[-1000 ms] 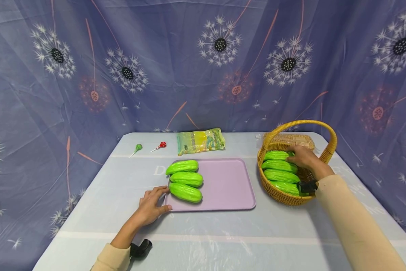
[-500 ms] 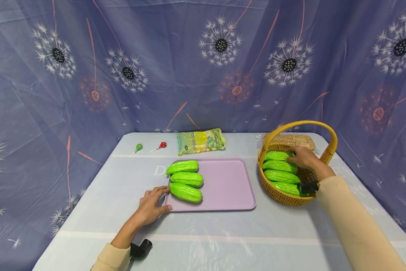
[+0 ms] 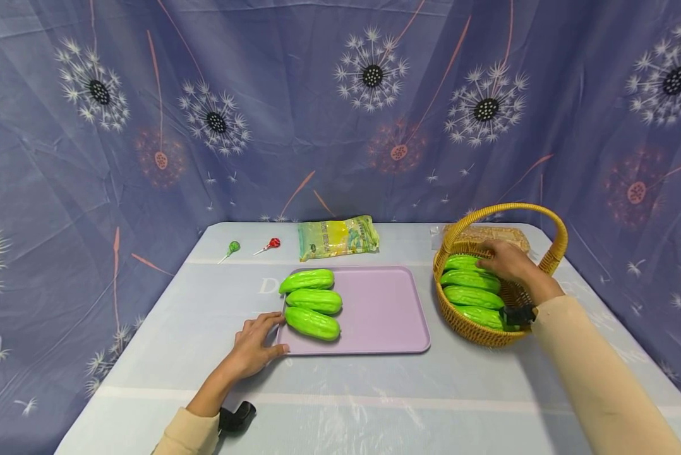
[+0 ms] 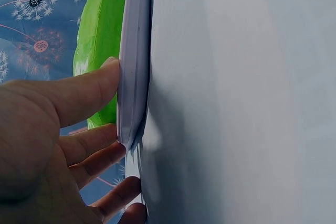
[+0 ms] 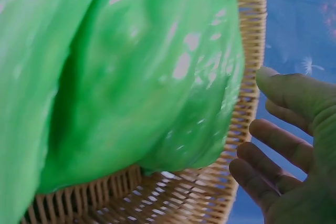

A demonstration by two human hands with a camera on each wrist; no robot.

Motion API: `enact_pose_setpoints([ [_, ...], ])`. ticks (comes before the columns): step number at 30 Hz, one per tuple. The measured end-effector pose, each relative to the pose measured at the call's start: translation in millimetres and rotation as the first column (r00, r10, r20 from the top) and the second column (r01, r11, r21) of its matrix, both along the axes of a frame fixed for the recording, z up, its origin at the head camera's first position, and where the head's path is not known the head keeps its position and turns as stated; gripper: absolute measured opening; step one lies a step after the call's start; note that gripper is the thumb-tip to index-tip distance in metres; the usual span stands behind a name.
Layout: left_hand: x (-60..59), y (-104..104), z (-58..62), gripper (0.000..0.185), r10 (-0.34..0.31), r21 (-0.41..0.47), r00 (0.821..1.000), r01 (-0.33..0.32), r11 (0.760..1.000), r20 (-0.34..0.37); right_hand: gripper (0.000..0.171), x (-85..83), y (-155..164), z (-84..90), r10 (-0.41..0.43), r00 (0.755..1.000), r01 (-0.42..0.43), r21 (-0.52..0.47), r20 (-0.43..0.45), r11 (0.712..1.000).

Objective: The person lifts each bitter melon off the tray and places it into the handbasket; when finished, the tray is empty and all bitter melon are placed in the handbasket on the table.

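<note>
Left hand (image 3: 253, 346), open, touches the near-left corner of the tray (image 3: 386, 316); right hand (image 3: 505, 262), fingers relaxed, hovers over the far gourd (image 3: 462, 262) in the basket (image 3: 477, 332).

This looks like a staged recording corner rather than a lived-in room. A blue cloth backdrop (image 3: 340, 107) printed with dandelion heads hangs on all sides and hides any walls. The worktop (image 3: 340, 392) wears a pale plastic cover, and glossy green toy gourds (image 3: 313, 301), a lilac tray (image 3: 374, 309) and a wicker basket (image 3: 556, 253) are laid out neatly as props.
</note>
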State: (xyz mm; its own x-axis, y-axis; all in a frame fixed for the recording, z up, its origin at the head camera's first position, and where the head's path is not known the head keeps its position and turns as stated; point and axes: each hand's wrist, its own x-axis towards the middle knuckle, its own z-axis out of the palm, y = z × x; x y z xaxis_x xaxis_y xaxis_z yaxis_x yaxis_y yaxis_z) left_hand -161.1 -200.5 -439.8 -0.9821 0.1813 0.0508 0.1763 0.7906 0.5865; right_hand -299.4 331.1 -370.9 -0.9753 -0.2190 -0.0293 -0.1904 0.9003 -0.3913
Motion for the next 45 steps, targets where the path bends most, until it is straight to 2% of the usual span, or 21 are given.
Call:
enact_pose_setpoints([
  [12, 1.6, 0, 0.9, 0.056, 0.000, 0.000, 1.000, 0.000, 1.000, -0.011, 0.058, 14.8, -16, 19.6, 0.015, 1.000, -0.017, -0.095, -0.027, 0.995],
  [22, -0.4, -1, 0.5, 0.056, 0.000, -0.001, 1.000, 0.000, 1.000, -0.003, 0.057, 36.8, -29, 28.1, 0.039, 0.987, -0.057, -0.111, -0.155, 0.992],
  [26, -0.9, -1, 0.3, 0.057, -0.001, 0.003, 1.000, 0.001, 1.000, 0.002, 0.053, 48.4, -38, 31.4, 0.066, 0.974, -0.092, -0.114, -0.216, 0.989],
  [33, -1.7, -1, -1.6, 0.057, -0.005, -0.004, 1.000, 0.005, 1.000, -0.001, 0.043, 69.4, -54, 33.0, 0.124, 0.934, -0.173, -0.122, -0.335, 0.977],
  [37, -1.1, -1, -0.3, 0.057, -0.004, 0.001, 1.000, 0.004, 1.000, 0.001, 0.043, 81.1, -66, 31.6, 0.126, 0.921, -0.184, -0.127, -0.368, 0.975],
  [45, -0.2, -1, 0.3, 0.057, -0.005, 0.002, 1.000, 0.005, 1.000, -0.012, 0.042, 98.6, -103, 20.8, 0.181, 0.897, -0.258, -0.147, -0.403, 0.955],
])
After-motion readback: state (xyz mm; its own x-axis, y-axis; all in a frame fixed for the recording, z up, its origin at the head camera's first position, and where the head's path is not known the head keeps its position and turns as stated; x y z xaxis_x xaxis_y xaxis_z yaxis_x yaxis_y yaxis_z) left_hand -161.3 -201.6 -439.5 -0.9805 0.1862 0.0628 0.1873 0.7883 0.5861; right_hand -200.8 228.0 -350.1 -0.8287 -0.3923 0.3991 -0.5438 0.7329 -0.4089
